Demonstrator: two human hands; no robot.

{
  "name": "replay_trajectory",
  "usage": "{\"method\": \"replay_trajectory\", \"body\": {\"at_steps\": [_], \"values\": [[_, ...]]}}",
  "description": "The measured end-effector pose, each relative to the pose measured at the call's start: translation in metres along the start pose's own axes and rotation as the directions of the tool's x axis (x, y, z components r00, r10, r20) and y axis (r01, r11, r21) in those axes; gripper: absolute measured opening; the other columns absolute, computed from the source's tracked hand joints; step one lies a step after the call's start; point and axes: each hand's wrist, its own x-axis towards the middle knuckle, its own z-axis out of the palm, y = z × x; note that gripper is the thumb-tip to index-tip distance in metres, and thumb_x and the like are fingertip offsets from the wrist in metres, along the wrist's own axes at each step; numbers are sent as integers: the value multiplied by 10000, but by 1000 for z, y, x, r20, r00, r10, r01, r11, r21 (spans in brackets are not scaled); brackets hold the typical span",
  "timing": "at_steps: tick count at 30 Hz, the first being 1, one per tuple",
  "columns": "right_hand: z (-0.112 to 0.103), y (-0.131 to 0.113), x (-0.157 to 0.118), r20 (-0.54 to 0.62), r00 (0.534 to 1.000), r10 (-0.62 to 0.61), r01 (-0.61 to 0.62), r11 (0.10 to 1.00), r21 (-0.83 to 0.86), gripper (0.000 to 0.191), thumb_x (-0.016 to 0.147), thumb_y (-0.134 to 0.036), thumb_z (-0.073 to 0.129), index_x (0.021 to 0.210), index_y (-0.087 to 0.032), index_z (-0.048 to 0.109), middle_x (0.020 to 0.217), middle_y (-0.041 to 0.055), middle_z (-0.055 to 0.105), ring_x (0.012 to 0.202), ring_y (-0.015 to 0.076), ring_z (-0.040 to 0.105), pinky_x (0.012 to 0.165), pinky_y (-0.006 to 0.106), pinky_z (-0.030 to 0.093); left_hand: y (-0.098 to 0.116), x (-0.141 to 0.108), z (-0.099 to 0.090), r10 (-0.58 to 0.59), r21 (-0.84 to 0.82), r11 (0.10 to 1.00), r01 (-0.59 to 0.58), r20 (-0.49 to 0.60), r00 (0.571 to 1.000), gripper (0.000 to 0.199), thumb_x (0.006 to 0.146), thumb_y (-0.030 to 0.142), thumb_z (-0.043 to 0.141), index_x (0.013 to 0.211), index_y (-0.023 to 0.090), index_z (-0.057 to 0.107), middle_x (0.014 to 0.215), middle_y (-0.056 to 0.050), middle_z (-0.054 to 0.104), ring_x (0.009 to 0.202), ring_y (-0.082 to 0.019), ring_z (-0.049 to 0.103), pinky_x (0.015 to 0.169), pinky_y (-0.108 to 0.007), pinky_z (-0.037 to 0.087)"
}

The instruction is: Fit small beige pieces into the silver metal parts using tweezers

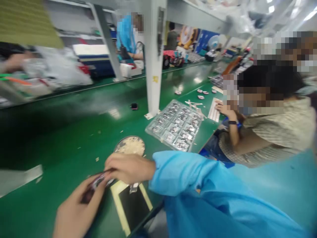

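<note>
My left hand [76, 205] is closed around a small dark-and-pink device casing [98, 181], whose upturned side shows silvery parts. Fingers of my right hand [128, 167] are pinched at the far end of the same casing, so both hands meet on it; blur hides the finer details. Below my right wrist lies a black mat [135, 208] bordered with yellowish tape, and a small silvery piece [134, 187] rests at its top edge. Just beyond my right hand sits a round dish [131, 144] holding pale, flaky material.
A clear compartment tray [160, 135] of small parts stands ahead, beside a white post [154, 66]. Another small dark casing [134, 106] lies on the green bench [81, 132]. To the right a co-worker [267, 132] handles a white sheet [214, 110].
</note>
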Motion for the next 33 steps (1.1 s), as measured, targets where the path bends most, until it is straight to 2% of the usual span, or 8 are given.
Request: {"method": "replay_trajectory", "body": {"at_steps": [2, 7, 12, 17, 21, 24, 28, 33], "values": [[-14, 4, 0, -96, 995, 34, -33, 999, 16, 143, 1002, -298, 579, 996, -160, 617, 1064, 52, 643, 1046, 139, 607, 944, 225, 477, -4, -3, -3, -25, -37, 999, 25, 7, 1000, 523, 790, 715, 599, 1086, 299, 710, 930, 7, 744, 769, -237, 664, 571, -301, 507], [-48, 18, -1, -197, 939, 282, -311, 941, -133, 155, 992, -251, 578, 1060, -200, 707, 1023, 47, 663, 957, 166, 635, 862, 270, 480, -7, 2, -3, 40, -89, 995, -40, -6, 999, 405, 893, 598, 558, 1100, 271, 679, 878, -7, 722, 677, -209, 602, 585, -302, 458], [-51, 18, -4, -288, 919, 270, -285, 958, -14, 99, 918, -228, 667, 958, -172, 738, 934, 36, 675, 893, 162, 638, 820, 272, 492, -10, 27, 2, 107, -109, 987, -118, -96, 990, 355, 920, 530, 552, 1041, 223, 682, 902, -25, 705, 735, -199, 606, 662, -300, 465], [-44, 14, -4, -116, 984, 136, -134, 991, 27, 125, 942, -274, 648, 958, -194, 744, 949, 22, 718, 890, 157, 655, 836, 269, 492, -19, 99, -1, 94, -109, 986, -126, -262, 960, 361, 920, 446, 544, 1108, 184, 706, 1062, -73, 719, 961, -236, 652, 896, -352, 509], [-36, 6, -21, 87, 995, 57, -59, 998, 12, 121, 937, -300, 665, 914, -203, 734, 856, 5, 710, 814, 144, 651, 765, 248, 482, -29, 137, -4, 64, 40, 998, -52, -415, 908, 560, 855, 426, 637, 1318, 113, 598, 1309, -186, 586, 1268, -361, 492, 1123, -506, 340], [-27, -6, -49, 69, 991, 119, -114, 991, -68, 222, 899, -407, 712, 1023, -223, 717, 970, 31, 706, 898, 171, 663, 795, 261, 488, -27, 125, 3, 149, 149, 984, -93, -431, 890, 580, 833, 390, 659, 1356, 158, 566, 1406, -162, 505, 1346, -352, 423, 1145, -486, 328], [-16, -18, -83, 33, 980, 198, -193, 974, -118, 530, 775, -531, 803, 1200, -256, 646, 1102, 44, 680, 973, 201, 667, 828, 286, 496, -14, 75, 18, 278, 96, 961, -261, -338, 899, 410, 880, 352, 608, 1269, 223, 601, 1334, -96, 571, 1302, -293, 476, 1142, -452, 350], [-13, -22, -88, 21, 974, 225, -223, 972, -68, 339, 861, -360, 737, 1169, -256, 639, 1082, 27, 687, 988, 183, 664, 872, 283, 497, 3, 19, 23, 344, 49, 939, -341, -118, 931, 412, 899, 380, 605, 1296, 275, 565, 1352, -70, 571, 1307, -297, 484, 1102, -471, 382]]}}
